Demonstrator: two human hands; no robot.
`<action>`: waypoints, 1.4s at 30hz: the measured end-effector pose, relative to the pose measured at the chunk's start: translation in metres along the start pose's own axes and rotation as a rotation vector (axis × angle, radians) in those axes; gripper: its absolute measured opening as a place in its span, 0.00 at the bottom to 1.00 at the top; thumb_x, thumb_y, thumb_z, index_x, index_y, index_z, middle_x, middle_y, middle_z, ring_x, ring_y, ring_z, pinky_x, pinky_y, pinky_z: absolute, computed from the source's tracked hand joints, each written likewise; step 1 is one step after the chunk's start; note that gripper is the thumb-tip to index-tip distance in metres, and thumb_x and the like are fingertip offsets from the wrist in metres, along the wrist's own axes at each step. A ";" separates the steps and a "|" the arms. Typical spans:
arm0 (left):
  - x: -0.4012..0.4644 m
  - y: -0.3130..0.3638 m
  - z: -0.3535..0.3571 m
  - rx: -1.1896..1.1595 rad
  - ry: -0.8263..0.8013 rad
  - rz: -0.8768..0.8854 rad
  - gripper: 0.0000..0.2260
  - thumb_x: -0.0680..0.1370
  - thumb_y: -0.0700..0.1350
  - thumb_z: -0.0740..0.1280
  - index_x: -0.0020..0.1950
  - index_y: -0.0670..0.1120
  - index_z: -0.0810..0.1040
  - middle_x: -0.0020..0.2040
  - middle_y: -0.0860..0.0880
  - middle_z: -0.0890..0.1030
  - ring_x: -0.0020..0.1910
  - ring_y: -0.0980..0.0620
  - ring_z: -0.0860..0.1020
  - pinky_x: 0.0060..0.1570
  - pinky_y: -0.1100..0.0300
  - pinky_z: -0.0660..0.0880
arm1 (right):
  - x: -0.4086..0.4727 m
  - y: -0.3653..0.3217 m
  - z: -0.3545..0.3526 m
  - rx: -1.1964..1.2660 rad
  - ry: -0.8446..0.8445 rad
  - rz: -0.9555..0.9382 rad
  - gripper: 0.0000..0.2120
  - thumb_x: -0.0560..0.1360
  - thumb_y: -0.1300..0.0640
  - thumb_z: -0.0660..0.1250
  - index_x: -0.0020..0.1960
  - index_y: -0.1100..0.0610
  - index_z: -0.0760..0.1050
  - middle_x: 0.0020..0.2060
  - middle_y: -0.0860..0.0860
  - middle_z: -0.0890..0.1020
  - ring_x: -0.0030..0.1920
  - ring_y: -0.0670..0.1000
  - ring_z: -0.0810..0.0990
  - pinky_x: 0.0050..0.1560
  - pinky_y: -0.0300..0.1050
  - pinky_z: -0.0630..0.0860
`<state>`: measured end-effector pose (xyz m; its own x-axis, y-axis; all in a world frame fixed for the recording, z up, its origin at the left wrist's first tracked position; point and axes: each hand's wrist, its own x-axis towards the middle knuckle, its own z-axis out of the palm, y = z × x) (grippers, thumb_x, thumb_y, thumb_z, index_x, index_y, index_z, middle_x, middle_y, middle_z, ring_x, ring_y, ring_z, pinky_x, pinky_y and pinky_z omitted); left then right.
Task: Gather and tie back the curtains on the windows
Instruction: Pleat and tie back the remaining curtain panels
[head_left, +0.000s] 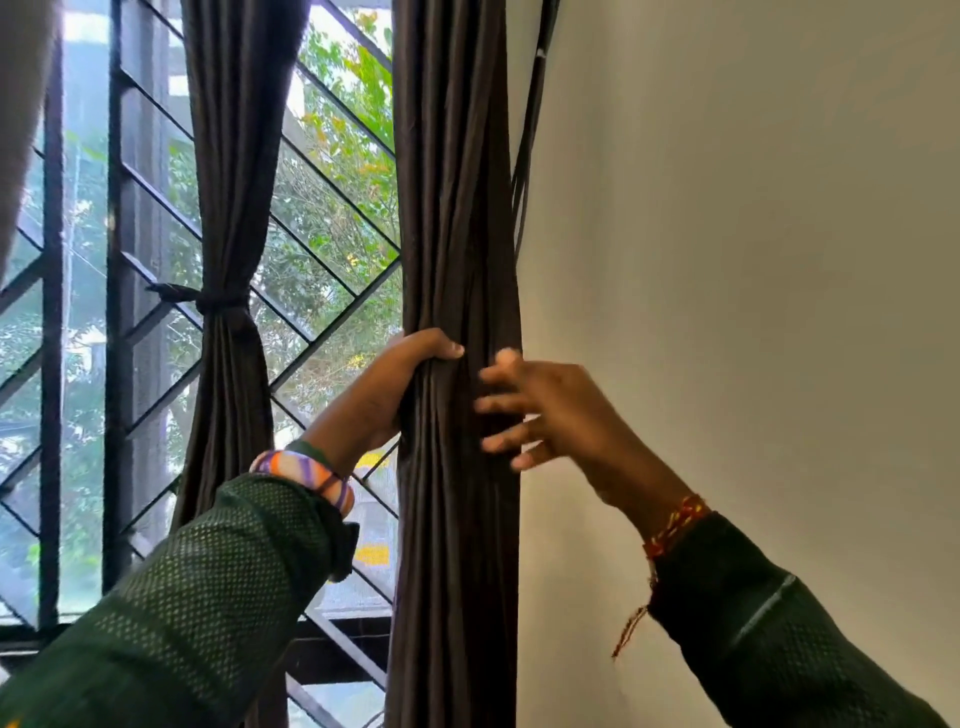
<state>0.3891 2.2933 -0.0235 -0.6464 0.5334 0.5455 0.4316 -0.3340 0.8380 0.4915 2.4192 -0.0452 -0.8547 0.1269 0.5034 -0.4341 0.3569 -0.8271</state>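
1. Clenching the gathered dark brown curtain (454, 218) in my left hand (387, 392), I have my thumb hooked over the front of the folds while my fingers wrap out of sight behind them.
2. My right hand (558, 410) is open, fingers spread, with the fingertips (491, 444) at the curtain's right edge; it is blurred, so I cannot tell whether they touch the cloth, and it grasps nothing.
3. This curtain hangs in a tight bunch of vertical pleats at the right end of the window, right beside the cream wall (753, 260).
4. A second brown curtain (231, 156) hangs to the left, well apart from the one I hold, and is already cinched at its middle by a dark tie-back (208, 300) knotted around it.
5. Between and behind the two curtains stands the black window grille (332, 176) with diagonal bars, green foliage showing through.
6. Dark cords (530, 130) run down the wall just beside my curtain's upper right edge.
7. I wear green patterned sleeves (218, 582), a striped bangle (306, 475) on my left wrist and a red-and-yellow thread (672, 525) on my right wrist.
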 end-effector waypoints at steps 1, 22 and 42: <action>-0.002 0.001 0.000 -0.031 -0.010 0.003 0.09 0.66 0.42 0.63 0.41 0.39 0.77 0.30 0.46 0.80 0.26 0.51 0.78 0.27 0.66 0.75 | 0.009 0.001 -0.010 0.128 0.174 -0.002 0.12 0.80 0.52 0.57 0.55 0.55 0.76 0.47 0.56 0.83 0.34 0.51 0.81 0.30 0.39 0.74; 0.000 0.010 -0.014 0.642 0.059 0.190 0.15 0.68 0.63 0.66 0.41 0.53 0.80 0.40 0.57 0.83 0.41 0.57 0.81 0.47 0.63 0.77 | 0.052 -0.012 -0.043 -0.546 0.085 -0.167 0.12 0.79 0.60 0.60 0.55 0.65 0.78 0.31 0.50 0.72 0.31 0.47 0.71 0.28 0.36 0.67; -0.006 0.002 0.003 1.040 0.499 0.245 0.14 0.74 0.45 0.66 0.30 0.45 0.68 0.33 0.44 0.73 0.40 0.40 0.78 0.32 0.59 0.62 | 0.041 -0.017 0.021 -0.692 0.244 -0.820 0.12 0.66 0.66 0.66 0.46 0.60 0.84 0.40 0.56 0.83 0.41 0.54 0.81 0.44 0.46 0.78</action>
<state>0.3956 2.2919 -0.0247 -0.5496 0.1029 0.8290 0.7348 0.5317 0.4212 0.4583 2.3989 -0.0156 -0.2675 -0.2333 0.9349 -0.5257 0.8485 0.0614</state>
